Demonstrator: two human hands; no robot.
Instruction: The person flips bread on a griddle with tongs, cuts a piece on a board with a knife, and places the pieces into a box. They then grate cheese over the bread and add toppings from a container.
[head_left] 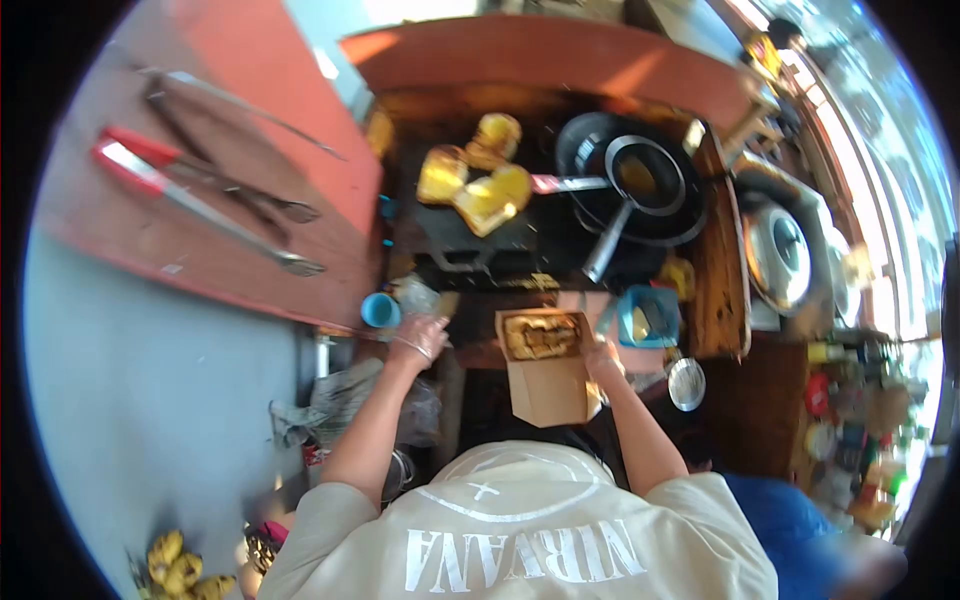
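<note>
Cardboard box (548, 385) with browned food (542, 336) in its open end sits straight ahead of the person, between the two arms, held up over the dark gap in front of the griddle (500, 235). Its long axis runs from the chest out toward the griddle, with the open end farthest from the body. The right hand (601, 352) is on it, clamped against the box's right edge near the open end (fingers mostly hidden behind the cardboard). The left hand (420, 336) is off the box, well to its left with clear space between, up by some crumpled clear plastic (415, 296) and a blue cup (380, 310). Its fingers look curled, but I cannot tell whether they grip anything. So the right hand is the one at the box and the left is the farther one.

Yellow pieces (478, 182) lie on the griddle beyond the box. A dark pan (645, 175) sits to their right, a blue tub (648, 316) just right of the right hand, and a small strainer (686, 383) below that. Tongs (205, 195) lie on the red bench (300, 130) far to the left, and bananas (178, 566) sit low at the left.
</note>
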